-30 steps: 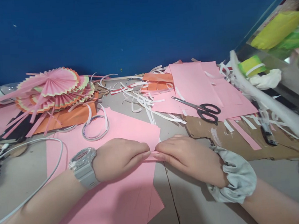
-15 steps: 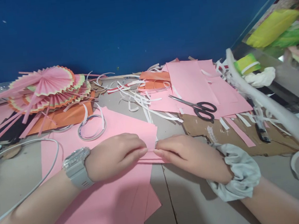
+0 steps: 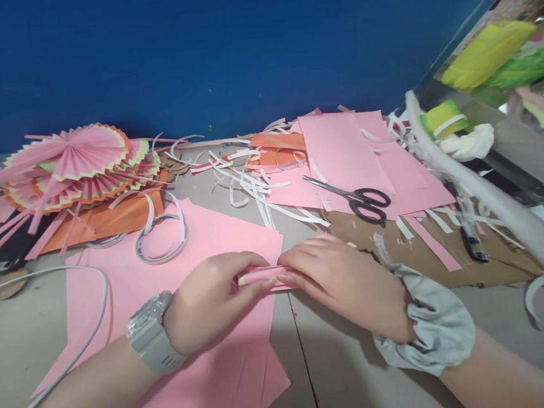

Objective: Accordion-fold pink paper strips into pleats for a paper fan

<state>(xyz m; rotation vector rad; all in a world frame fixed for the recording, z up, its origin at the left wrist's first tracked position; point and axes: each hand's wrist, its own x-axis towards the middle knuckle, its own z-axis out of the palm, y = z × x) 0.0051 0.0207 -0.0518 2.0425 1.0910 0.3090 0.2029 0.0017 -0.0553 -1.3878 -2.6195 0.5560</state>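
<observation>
Between my two hands is a narrow folded strip of pink paper, held level with its ends partly covered by my fingers. My left hand, below a grey watch, pinches the strip between thumb and fingers. Close beside it, my right hand, with a pale scrunchie at the wrist, grips the strip's other side. Underneath lie large pink sheets on the grey table. A roll of double-sided tape rests on these sheets beyond my left hand.
Black-handled scissors lie on pink paper at the back right, by a cardboard piece and a cutter. Pleated paper fans stand at the back left. White paper strips are scattered mid-back. A white cable runs along the left.
The strip has tilted in my fingers, so its folded face shows more beside my left thumb. My left wrist has dropped slightly. The view has shifted a little.
</observation>
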